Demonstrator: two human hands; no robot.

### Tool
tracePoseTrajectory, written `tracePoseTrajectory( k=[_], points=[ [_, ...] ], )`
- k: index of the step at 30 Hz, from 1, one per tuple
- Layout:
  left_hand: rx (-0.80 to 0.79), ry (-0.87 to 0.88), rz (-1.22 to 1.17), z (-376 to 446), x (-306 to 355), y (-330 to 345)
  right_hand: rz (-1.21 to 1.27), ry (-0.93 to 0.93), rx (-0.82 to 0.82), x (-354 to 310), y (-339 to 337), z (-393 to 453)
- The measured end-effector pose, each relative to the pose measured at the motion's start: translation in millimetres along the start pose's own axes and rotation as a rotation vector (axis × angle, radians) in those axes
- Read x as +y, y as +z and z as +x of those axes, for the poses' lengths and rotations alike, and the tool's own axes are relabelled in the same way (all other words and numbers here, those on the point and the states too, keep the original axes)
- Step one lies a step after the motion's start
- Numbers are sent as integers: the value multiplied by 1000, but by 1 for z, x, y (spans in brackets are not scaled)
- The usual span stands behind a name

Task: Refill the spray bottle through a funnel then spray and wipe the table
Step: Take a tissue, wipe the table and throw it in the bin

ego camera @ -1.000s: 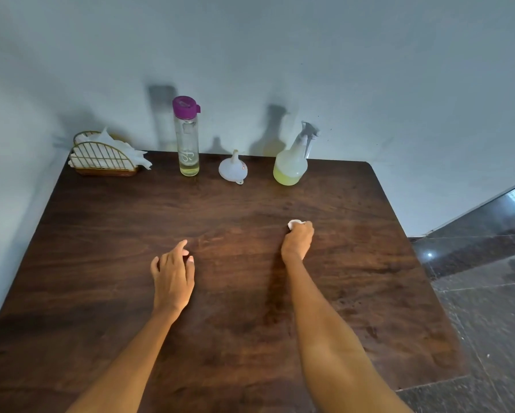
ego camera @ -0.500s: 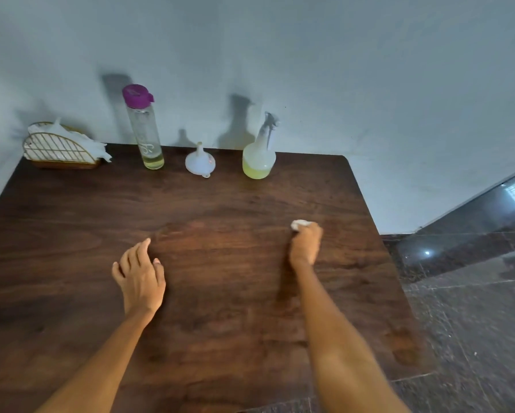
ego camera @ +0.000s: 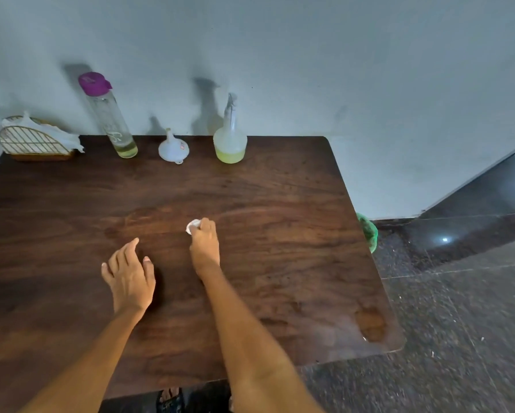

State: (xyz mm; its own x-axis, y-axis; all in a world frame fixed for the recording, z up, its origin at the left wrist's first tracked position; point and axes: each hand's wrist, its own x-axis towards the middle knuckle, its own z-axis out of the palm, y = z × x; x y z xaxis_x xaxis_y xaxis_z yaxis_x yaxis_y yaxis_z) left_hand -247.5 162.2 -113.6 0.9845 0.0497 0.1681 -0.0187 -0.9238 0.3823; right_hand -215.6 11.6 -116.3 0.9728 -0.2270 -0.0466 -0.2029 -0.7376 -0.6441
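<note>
— Since half a second ago the right hand [ego camera: 204, 247] has slid left with its wad of tissue [ego camera: 193, 226], toward the middle of the worktop [ego camera: 280, 263].

— And the left hand [ego camera: 129, 274]?

— Fingers loose, holding nothing, low on the wood at centre. The right grips the tissue.

— So it's the wiping step?

— Seems so. Spray bottle [ego camera: 230, 141], funnel [ego camera: 172, 149] and tall bottle [ego camera: 110, 117] stand along the top edge. Next, probably sweep the unwiped patches.

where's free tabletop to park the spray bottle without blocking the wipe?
Bare table right of the spray bottle and right hand; also left of the left hand. Crowded: back edge with napkin holder, tall bottle, funnel.
</note>
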Motion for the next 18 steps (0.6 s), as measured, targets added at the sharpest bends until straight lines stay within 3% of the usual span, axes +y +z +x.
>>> tracePoseTrajectory(
  k=[3, 8, 12, 14, 18],
  points=[
    [-5, 5, -28, -14, 11, 2, 38, 42, 19, 21, -48, -23],
    [-44, 20, -64, -43, 25, 6, 8, 340, 390, 150, -134, -53],
    [-87, 66, -68, -57, 28, 2, -110, 563, 476, 173, -158, -87],
    [-107, 84, -72, -65, 25, -2, -28, 475, 445, 140, -133, -100],
    [-146, 126, -61, -85, 19, -11, -24, 135, 148, 68, -53, -138]
  ],
)
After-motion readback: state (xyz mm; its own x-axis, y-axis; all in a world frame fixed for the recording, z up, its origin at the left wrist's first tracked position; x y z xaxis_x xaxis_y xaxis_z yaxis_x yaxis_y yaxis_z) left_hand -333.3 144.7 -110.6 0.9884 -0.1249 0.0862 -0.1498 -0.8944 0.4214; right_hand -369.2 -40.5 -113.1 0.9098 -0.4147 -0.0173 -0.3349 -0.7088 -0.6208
